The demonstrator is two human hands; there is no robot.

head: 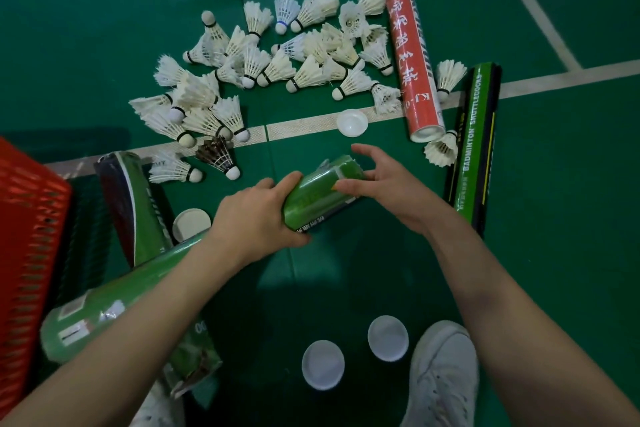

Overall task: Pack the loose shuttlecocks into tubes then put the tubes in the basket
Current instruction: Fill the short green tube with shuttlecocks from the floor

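A white shoe (445, 378) stands at the near edge of the green court floor (571, 218), with two white tube caps (322, 365) lying just left of it; a long green tube (114, 298) lies slanted under the person's left forearm, beside a dark green-and-navy tube (135, 204) and another cap (191, 224); the red basket (24, 253) stands at the far left, apart from the tubes, its inside out of view. At centre, the left hand (256, 218) is wrapped around the lower part of a short green tube (318, 196), gripping it firmly; the right hand (377, 180) has its fingers spread and partly curled at the tube's upper end, fingertips touching the wrapper there without closing around it; whether the tube holds any shuttlecocks cannot be told. Beyond the hands, a white cap (352, 122) lies on the white court line (304, 125); a dark-feathered shuttlecock (218, 156) lies near the line on the left. Farther off, the loose shuttlecocks (277, 59) are spread in a broad heap across the floor, none of them in a tube; a red tube (414, 62) with white lettering lies to the right of the heap, its open end toward the camera; a green-and-black tube (472, 146) printed "BADMINTON SHUTTLECOCKS" lies farther right, with a couple of shuttlecocks between the two.
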